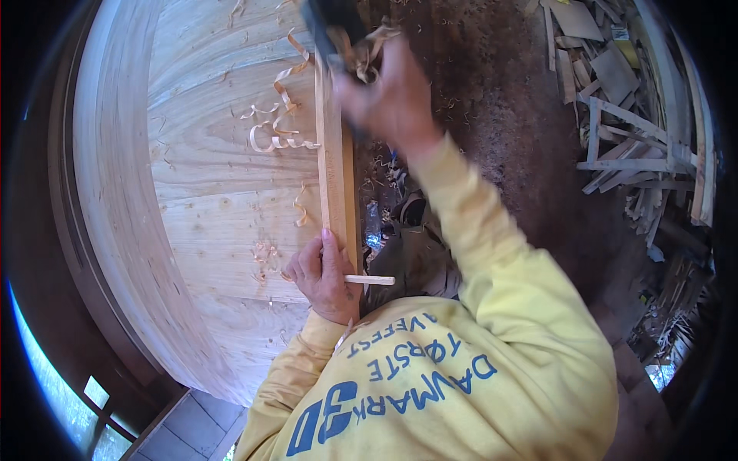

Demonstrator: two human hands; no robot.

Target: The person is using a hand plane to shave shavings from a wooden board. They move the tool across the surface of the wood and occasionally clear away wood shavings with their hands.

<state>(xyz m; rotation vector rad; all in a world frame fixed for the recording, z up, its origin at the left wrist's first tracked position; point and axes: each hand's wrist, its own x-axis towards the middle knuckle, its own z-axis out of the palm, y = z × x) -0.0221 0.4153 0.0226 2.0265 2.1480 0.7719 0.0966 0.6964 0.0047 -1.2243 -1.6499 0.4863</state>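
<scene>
A narrow wooden strip point(332, 165) stands on edge along the right side of a pale wooden workbench point(207, 207). My left hand point(323, 273) presses against the near end of the strip, thumb laid along it, beside a small wooden peg point(370, 280) that sticks out to the right. My right hand point(392, 96) is stretched forward and blurred, closed on a dark hand plane point(332, 27) that sits on the far end of the strip. Curled shavings spill from the plane over my fingers.
Thin wood shavings point(277, 138) lie scattered on the bench top. To the right is a dirt floor point(507, 115) strewn with shavings, and a heap of scrap boards point(630, 138) lies at the far right. My yellow sleeves and shirt fill the lower middle.
</scene>
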